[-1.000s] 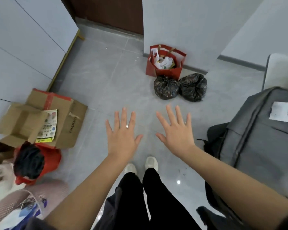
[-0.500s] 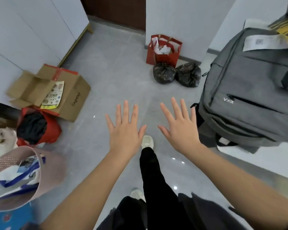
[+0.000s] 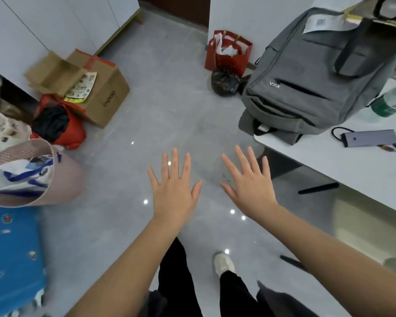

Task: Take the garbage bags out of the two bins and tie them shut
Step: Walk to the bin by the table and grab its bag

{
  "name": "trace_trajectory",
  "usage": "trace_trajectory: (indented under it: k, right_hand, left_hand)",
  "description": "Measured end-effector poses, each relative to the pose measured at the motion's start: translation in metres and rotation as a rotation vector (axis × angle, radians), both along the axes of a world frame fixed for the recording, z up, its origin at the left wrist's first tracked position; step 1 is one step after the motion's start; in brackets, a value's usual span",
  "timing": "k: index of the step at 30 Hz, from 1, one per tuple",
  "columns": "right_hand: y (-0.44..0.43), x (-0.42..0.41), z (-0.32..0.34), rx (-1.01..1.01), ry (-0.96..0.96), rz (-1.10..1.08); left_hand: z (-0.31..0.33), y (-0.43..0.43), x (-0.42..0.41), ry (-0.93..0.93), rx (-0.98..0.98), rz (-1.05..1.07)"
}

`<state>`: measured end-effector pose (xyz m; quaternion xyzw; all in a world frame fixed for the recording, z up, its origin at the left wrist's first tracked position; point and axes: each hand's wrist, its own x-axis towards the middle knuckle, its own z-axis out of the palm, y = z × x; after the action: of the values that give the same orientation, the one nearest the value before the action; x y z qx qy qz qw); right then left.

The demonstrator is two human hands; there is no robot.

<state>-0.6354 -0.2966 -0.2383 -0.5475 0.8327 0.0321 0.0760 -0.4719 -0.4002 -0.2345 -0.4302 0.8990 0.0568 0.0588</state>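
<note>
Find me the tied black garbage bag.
Head view, upper right: the tied black plastic garbage bag sits on the floor, by the red paper bag and grey backpack.

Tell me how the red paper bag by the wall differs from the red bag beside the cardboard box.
The red paper bag stands upright with stiff, flat sides; the red bag beside the cardboard box is soft and slumped. The paper bag holds white crumpled stuff; the soft bag holds something black. Both are red, open-topped and on the floor.
</note>
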Motion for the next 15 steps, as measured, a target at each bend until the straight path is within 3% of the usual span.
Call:
trace_trajectory:
  k: [15]
  right_hand:
    - [0.225, -0.037, -0.022, -0.047, 0.000, 0.132]
  left_hand:
    - [-0.014, 0.250, -0.027, -0.057, -0.028, 0.036]
